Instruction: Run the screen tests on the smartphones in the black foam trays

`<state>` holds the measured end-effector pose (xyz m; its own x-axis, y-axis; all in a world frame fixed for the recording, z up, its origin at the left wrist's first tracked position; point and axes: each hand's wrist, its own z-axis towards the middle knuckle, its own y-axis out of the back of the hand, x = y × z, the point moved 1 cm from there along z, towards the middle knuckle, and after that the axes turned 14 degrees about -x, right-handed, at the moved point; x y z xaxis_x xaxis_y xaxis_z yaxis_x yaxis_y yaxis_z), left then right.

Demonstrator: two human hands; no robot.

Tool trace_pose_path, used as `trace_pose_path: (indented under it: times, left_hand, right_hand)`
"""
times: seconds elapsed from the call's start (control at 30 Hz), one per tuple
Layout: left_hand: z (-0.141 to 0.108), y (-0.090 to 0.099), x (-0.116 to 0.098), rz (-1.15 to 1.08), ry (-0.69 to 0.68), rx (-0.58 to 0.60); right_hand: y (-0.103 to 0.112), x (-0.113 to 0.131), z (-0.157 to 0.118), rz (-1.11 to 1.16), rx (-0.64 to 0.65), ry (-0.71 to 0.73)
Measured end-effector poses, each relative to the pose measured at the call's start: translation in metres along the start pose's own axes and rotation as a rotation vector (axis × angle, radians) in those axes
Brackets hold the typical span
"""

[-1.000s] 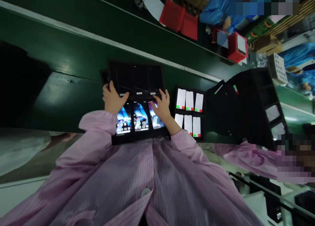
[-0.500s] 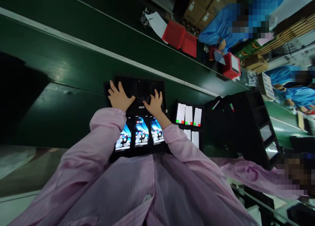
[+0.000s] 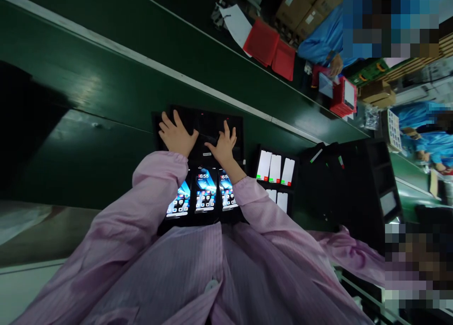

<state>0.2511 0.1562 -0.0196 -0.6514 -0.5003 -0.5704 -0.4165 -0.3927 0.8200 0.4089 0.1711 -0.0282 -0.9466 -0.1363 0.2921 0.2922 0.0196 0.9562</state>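
A black tray [image 3: 242, 138] with dark-screened phones [image 3: 208, 125] lies in front of me; small red marks show at their top edges. My left hand [image 3: 177, 136] rests over the tray's left part, fingers spread. Over its right part is my right hand [image 3: 224, 146], with thumb and fingers apart. Neither hand visibly grips anything; whether the fingertips press on the screens I cannot tell. Nearer my body, phones with lit home screens [image 3: 205, 192] lie in a row, partly covered by my sleeves. A small white label [image 3: 206, 154] shows between my hands.
To the right, another tray holds phones with white screens [image 3: 281, 168]. Beyond it stand dark trays [image 3: 348, 183] beside a co-worker's pink sleeve [image 3: 348, 252]. Red folders [image 3: 261, 42] and a red box [image 3: 344, 97] lie across the green bench [image 3: 116, 98], near people in blue.
The camera view has turned slightly, so the scene sits a little differently. Both hands stay spread over the same tray, with only slight finger movement.
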Motion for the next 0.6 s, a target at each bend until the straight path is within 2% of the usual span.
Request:
trace_pose_path:
  times: [0.17, 0.27, 0.47, 0.6]
  left_hand:
    - [0.001, 0.001, -0.003, 0.016, -0.004, -0.002]
    - [0.000, 0.002, -0.003, 0.013, -0.017, -0.024]
    - [-0.001, 0.004, -0.006, 0.007, -0.017, -0.035]
    - [0.000, 0.005, -0.007, 0.021, -0.012, -0.007]
  right_hand:
    - [0.003, 0.009, 0.006, 0.042, -0.013, 0.057]
    - [0.010, 0.004, 0.008, 0.035, -0.007, 0.059]
    - [0.029, -0.036, -0.009, -0.019, -0.141, -0.166]
    - [0.029, -0.044, -0.007, -0.062, -0.153, -0.210]
